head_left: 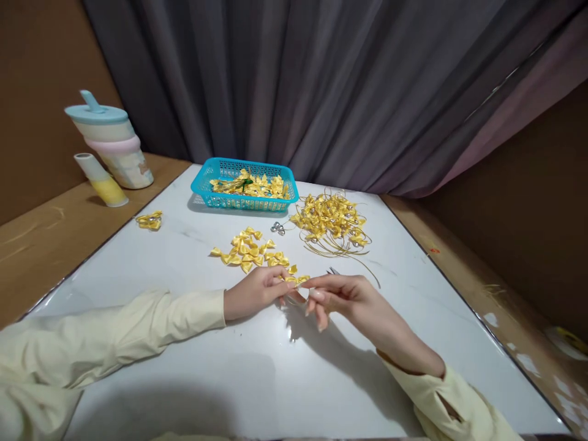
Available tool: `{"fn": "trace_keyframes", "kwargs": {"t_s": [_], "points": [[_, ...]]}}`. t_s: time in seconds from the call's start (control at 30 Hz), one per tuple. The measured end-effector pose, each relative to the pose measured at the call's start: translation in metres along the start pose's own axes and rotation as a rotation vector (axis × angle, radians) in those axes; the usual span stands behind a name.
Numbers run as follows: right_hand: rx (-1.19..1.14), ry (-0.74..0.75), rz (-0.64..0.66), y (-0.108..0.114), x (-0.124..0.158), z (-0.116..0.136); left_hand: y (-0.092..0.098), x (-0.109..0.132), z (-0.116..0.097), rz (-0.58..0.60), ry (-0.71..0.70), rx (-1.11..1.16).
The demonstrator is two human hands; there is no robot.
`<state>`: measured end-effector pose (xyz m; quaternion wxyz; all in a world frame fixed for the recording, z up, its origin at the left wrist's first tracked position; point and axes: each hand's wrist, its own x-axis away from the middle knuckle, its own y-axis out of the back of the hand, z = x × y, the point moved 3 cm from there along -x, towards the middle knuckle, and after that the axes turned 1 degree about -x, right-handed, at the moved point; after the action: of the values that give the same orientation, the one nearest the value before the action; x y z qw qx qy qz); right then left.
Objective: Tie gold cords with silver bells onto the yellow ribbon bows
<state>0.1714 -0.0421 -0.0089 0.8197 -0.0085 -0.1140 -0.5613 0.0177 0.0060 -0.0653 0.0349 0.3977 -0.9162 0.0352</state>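
Observation:
My left hand [261, 289] pinches a yellow satin bow [298, 280] above the white tabletop. To its right, my right hand [349, 299] has its index fingertip at the bow's edge, with thumb and index finger close together. A thin strand seems to run beneath the bow; whether the right fingers hold it is too small to tell. Several loose yellow bows [248, 250] lie just beyond my left hand. The tip of a metal tool [333, 271] shows behind my right hand, the remainder hidden.
A blue plastic basket [243, 205] holds bows and gold cords. Beside it lie small silver bells or beads [277, 228] and a heap of bows with gold cords [331, 217]. A few bows [150, 220] lie left. A lidded tumbler [119, 147] and a yellow-white tube [103, 180] stand far left.

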Motion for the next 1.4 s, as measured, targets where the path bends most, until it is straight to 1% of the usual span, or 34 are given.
{"fn": "trace_keyframes", "kwargs": {"t_s": [0.07,0.13,0.3,0.47,0.6,0.8,1.07,1.4], "points": [[-0.019,-0.013,0.013,-0.009,-0.003,-0.008,0.0,0.001,-0.001,-0.026,-0.002,0.0],[0.024,-0.019,-0.034,-0.014,-0.004,-0.013,0.0,0.001,-0.002,-0.043,0.006,0.03],[0.251,0.034,-0.183,-0.02,-0.002,-0.018,-0.001,0.002,-0.003,-0.077,0.004,0.08],[0.35,0.075,-0.229,-0.024,-0.004,-0.02,-0.005,0.003,-0.003,-0.07,0.016,0.12],[0.397,0.093,-0.222,-0.024,-0.005,-0.02,-0.005,0.004,-0.004,-0.093,0.033,0.127],[0.365,0.08,-0.187,-0.023,-0.006,-0.022,-0.007,0.005,-0.006,-0.091,0.027,0.128],[0.357,0.054,-0.187,-0.022,-0.006,-0.023,-0.009,0.005,-0.01,-0.119,-0.01,0.046],[0.379,0.038,-0.209,-0.023,-0.006,-0.025,-0.011,0.002,-0.006,-0.186,0.01,-0.073]]}}
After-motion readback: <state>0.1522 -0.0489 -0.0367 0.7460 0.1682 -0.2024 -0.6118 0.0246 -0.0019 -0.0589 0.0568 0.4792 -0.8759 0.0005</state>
